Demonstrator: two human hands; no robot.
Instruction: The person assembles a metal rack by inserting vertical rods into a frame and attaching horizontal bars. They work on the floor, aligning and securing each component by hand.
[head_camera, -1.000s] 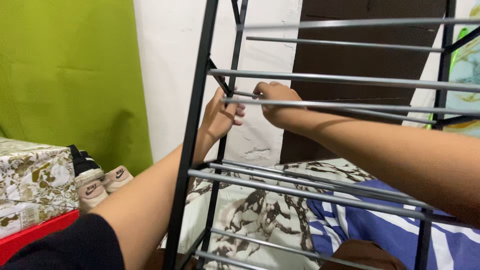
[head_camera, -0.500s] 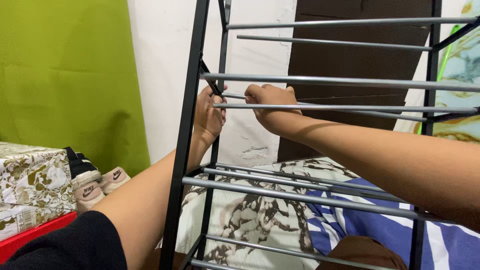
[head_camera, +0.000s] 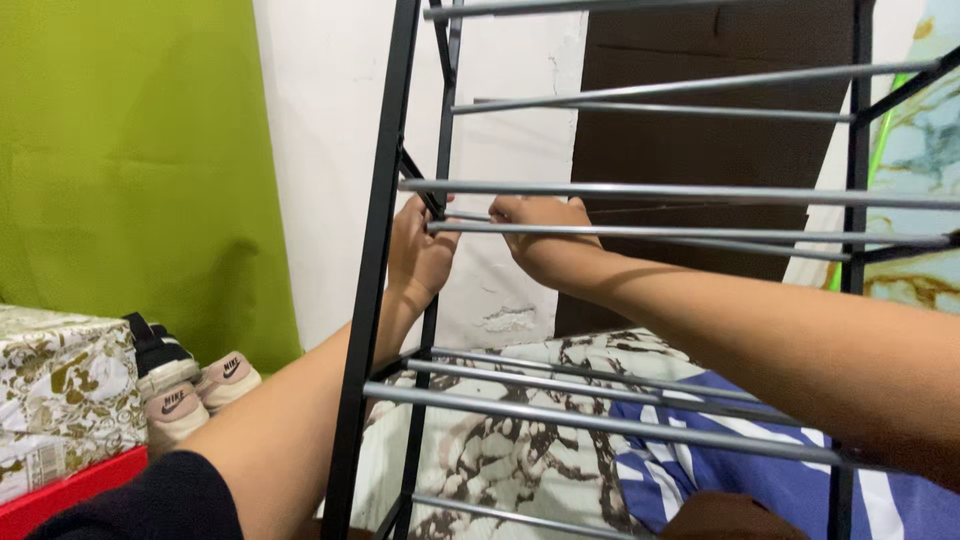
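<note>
White plaster wall (head_camera: 330, 150) fills the centre background, with a green wall panel (head_camera: 130, 170) at 9 o'clock and a dark brown door (head_camera: 700, 130) at 1 o'clock.

A tall black metal rack (head_camera: 375, 300) stands in the foreground. Its frame uprights run from 12 o'clock to 6 o'clock, and grey horizontal rods (head_camera: 640, 190) cross the frame in tiers from 9 o'clock toward 3 o'clock.

Left hand (head_camera: 418, 255): the forearm enters from 7 o'clock, passes behind the front upright and ends at the rear upright, just left of centre. The fingers curl around the joint where a short black diagonal brace (head_camera: 418, 185) meets the upright. The grip is closed on the brace.

Right hand (head_camera: 540, 235): the forearm enters from 4 o'clock and crosses between two rod tiers. The hand lies just beside the left hand, at the left end of a thin rear rod (head_camera: 470, 217). The fingers are bent inward at that rod end; whether they clamp it cannot be told, because a front rod covers them.

Below the rack, at 6 o'clock, lies a patterned grey-and-white cloth (head_camera: 500, 450), with a blue striped cloth (head_camera: 740, 480) at 5 o'clock. At 8 o'clock, a pair of pale sneakers (head_camera: 190, 390) stands beside a floral-patterned box (head_camera: 60, 390), which rests on a red container (head_camera: 60, 495).
</note>
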